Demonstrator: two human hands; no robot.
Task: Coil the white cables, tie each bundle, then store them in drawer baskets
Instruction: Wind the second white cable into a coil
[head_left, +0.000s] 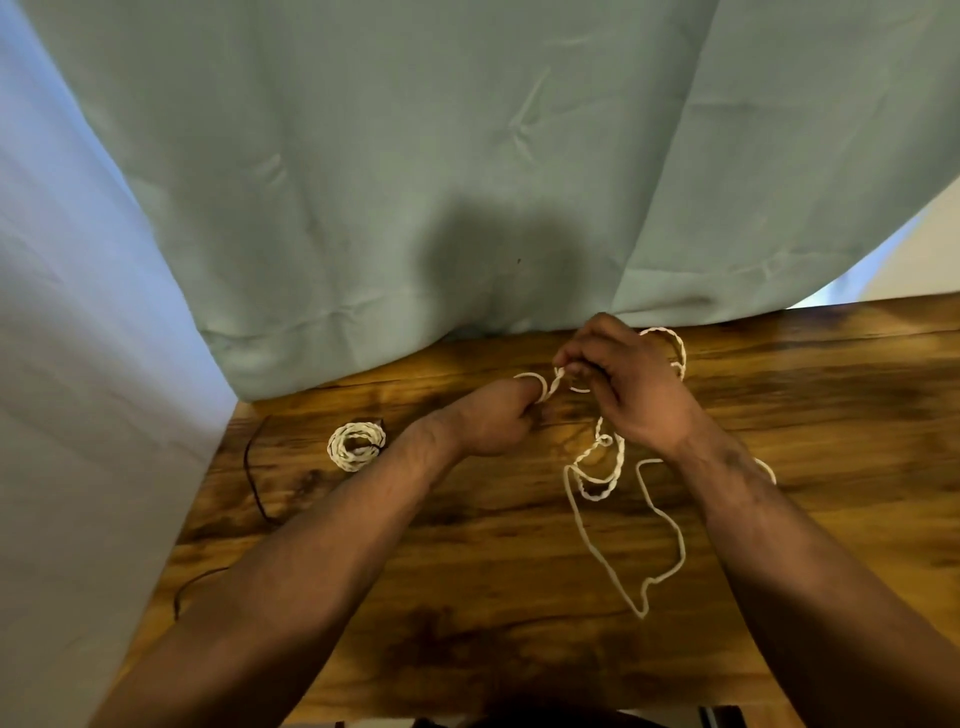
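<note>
Pale green curtain (415, 156) hangs across the far side of the scene; its hem drapes onto the back edge of the table. A paler, bluish-white cloth (67, 364) falls along the left.

Wooden table (467, 597), dark-stained grain, fills the lower half. Both bare forearms reach in from the near edge.

Loose white cable (597, 483): partly twisted or braided, partly plain. The plain run lies in a long slack loop on the table toward the near side, below the right wrist. The twisted part rises from the table to the hands, and a further arc of it shows behind the right hand near the curtain hem.

Left hand (493, 421): closed in a loose fist, with a turn of the cable looped round the extended finger. Gripping the cable.

Right hand (623, 384): fingers curled and pinched on the twisted cable just beside the left fingertip. The two hands are nearly touching, raised a little over the table.

Coiled bundle (356, 446): small round coil of white cable, lying flat on the table left of the left wrist, apart from the hands. A dark tie seems to cross it; detail unclear.

Thin dark cord (254, 478) trails along the table's left edge, near the bundle.
</note>
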